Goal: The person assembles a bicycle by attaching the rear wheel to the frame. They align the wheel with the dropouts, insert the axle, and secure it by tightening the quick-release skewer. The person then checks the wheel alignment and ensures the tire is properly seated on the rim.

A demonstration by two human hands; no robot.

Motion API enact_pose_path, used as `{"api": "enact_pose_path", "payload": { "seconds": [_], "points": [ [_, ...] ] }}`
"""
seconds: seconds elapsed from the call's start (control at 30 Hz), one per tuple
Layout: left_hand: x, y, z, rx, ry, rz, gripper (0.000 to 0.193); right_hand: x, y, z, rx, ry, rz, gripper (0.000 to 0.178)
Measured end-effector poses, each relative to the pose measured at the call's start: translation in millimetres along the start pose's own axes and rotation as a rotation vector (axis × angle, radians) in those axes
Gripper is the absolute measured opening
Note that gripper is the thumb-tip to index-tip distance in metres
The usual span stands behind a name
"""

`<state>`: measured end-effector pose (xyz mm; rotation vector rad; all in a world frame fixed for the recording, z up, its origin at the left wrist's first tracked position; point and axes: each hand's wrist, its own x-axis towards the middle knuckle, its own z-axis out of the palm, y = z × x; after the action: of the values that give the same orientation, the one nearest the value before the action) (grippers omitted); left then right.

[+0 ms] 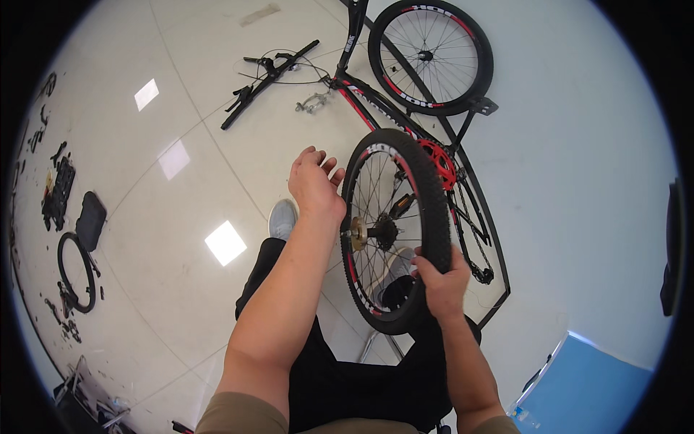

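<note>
A bicycle wheel with a black knobbly tyre, red and white rim markings and thin spokes stands upright in front of my legs. My right hand is closed round the tyre at its lower right, thumb on the near side. Beside the wheel's upper left is my left hand, palm side turned to the tyre, its fingers loosely bent and apart with nothing in them. At the hub sits a dark sprocket cassette. A gold-coloured round piece shows on the axle's left end.
Behind the wheel lies a black and red bicycle frame with a red chainring. Another wheel rests at the far right. A handlebar with cables lies further left. Several dark parts, a black case and a tyre lie far left.
</note>
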<state>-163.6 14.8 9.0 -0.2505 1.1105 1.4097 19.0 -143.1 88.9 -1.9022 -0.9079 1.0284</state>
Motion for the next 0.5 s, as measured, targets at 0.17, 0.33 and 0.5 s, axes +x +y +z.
{"api": "enact_pose_path", "payload": {
  "seconds": [0.17,0.33,0.5],
  "points": [
    [3,8,-4,0.006,0.018,0.023,0.044,-26,-70,-23,0.045,0.047,0.009,0.035],
    [-1,8,-2,-0.007,0.016,0.009,0.044,-65,-93,-44,0.052,-0.017,-0.078,0.057],
    [-1,7,-1,-0.02,0.019,0.0,0.042,-50,-39,-30,-0.141,0.084,-0.156,0.08]
  ]
}}
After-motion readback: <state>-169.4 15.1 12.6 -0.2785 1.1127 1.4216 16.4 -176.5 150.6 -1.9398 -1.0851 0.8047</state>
